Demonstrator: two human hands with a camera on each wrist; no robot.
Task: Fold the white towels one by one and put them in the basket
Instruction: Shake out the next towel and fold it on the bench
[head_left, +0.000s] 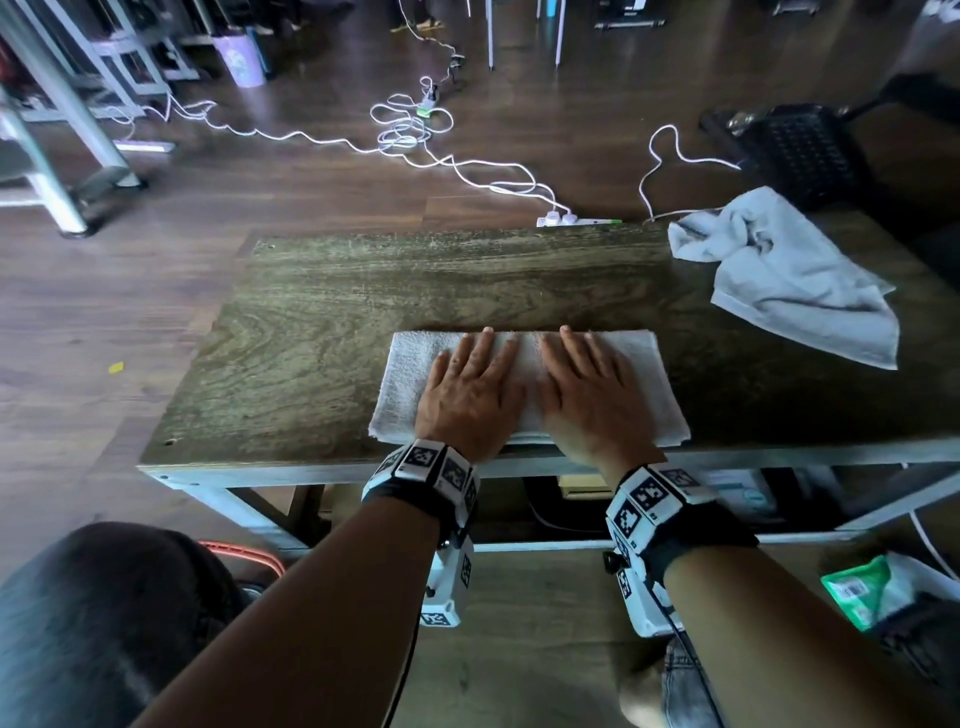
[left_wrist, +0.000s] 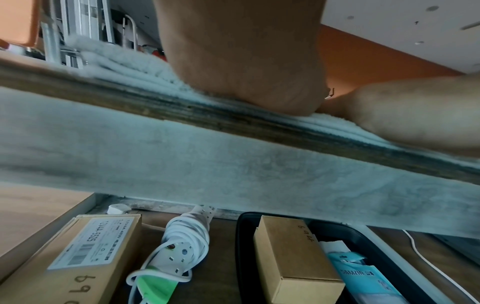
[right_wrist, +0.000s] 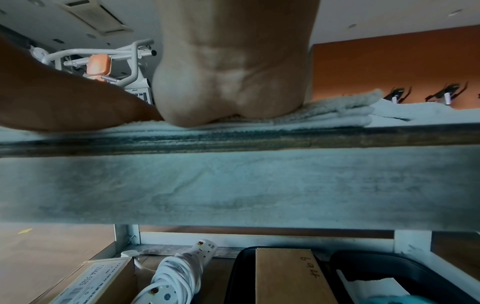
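My left hand (head_left: 470, 397) and my right hand (head_left: 589, 397) lie palm down, side by side, fingers straight and slightly spread, pressing flat on the folded towel (head_left: 405, 379); neither hand curls round anything. The fingertips reach the towel's far edge, the heels of both palms sit at its near edge. In the left wrist view the heel of my left hand (left_wrist: 249, 67) bears on the layered edge of the folded towel (left_wrist: 124, 63); in the right wrist view the heel of my right hand (right_wrist: 233, 82) does the same, with the stacked layers of the folded towel (right_wrist: 337, 113) showing to its side.

The folded towel is a white rectangle, long side running left to right, lying at the near edge of the wooden table (head_left: 322, 322). A second, crumpled towel (head_left: 789, 275) lies unfolded at the table's far right, well apart from my hands. Beyond it, off the table's far right corner, stands a dark basket (head_left: 800, 150); what it holds cannot be told.

Marker-covered wristbands (head_left: 426, 467) circle both wrists. White cables (head_left: 405, 130) trail across the wooden floor behind the table. On the shelf beneath the tabletop rest a cardboard box (left_wrist: 293, 259), a coiled power strip (left_wrist: 182, 244) and a long labelled carton (left_wrist: 85, 253).
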